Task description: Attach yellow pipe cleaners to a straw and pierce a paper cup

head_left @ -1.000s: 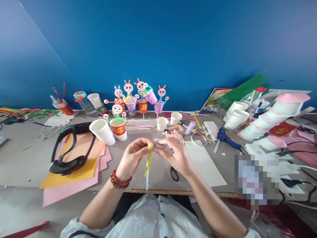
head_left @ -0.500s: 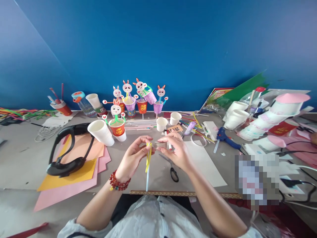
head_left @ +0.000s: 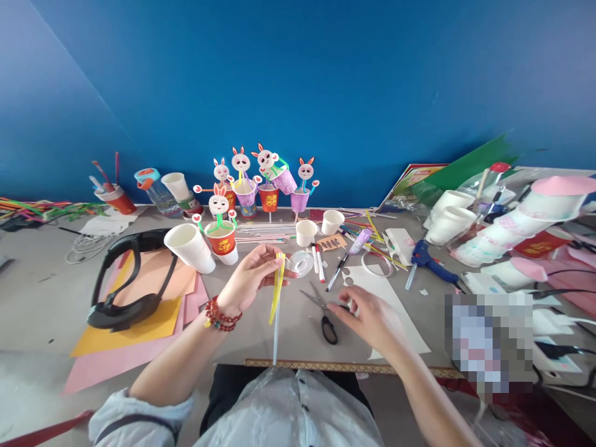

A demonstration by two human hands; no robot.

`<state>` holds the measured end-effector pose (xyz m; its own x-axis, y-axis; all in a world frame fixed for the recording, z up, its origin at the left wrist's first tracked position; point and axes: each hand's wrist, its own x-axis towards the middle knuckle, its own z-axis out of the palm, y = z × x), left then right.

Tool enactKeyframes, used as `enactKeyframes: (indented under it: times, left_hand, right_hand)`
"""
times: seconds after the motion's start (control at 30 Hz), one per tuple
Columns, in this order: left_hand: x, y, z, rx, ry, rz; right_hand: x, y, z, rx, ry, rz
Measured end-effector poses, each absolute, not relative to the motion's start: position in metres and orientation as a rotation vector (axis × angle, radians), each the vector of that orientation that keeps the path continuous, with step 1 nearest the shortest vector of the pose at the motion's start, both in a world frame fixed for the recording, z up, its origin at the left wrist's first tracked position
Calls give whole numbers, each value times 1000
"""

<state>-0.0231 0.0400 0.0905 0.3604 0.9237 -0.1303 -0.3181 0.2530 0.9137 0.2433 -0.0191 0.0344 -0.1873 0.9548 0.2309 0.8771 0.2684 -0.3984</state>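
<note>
Pinched in my left hand [head_left: 261,266] are a pale stick [head_left: 276,329] and limp yellow strips [head_left: 278,292], joined near their tops. The stick hangs down toward the table's front edge. A clear roll of tape [head_left: 302,264] is beside the fingertips of that hand, its tape seeming to run to the stick's top. Over the black-handled scissors [head_left: 329,329] is my right hand [head_left: 363,313], thumb and fingers apart around one handle loop, which they partly cover. The scissors lie on the table with their blades spread, pointing away from me.
Rabbit figures in paper cups [head_left: 220,239] stand toward the wall. White cups [head_left: 306,233], markers [head_left: 318,263] and a white sheet [head_left: 405,320] lie ahead and right. A blue glue gun [head_left: 433,264] is farther right. Coloured paper [head_left: 121,366] and a black headset [head_left: 123,316] are left.
My right hand has let go of the tape roll and moved down and right to the scissors. The roll now shows its round face beside my left hand, which still holds the stick.
</note>
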Motion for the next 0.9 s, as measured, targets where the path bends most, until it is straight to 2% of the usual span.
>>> enactKeyframes:
  times: [0.2,0.37,0.47,0.67,0.8,0.9]
  left_hand:
    - [-20,54,67,938,882,895]
    - [-20,54,52,907,886,902]
    - [-23,50,52,939,871,943]
    - [-26,40,61,963,860,1036]
    - [-21,39,64,944,837,1049]
    - [-14,38,64,910,830,1047]
  right_hand:
    - [246,-41,10,-1731,-2344,-4]
    - [233,-27,18,-1824,-2315,148]
    - [233,-20,18,-1832,-2137,438]
    - [233,-31,13,-1431,-1359,1421]
    - [214,-49,20,-1175,-1165,1715]
    - [197,-51,24,-1138,-1162,1789]
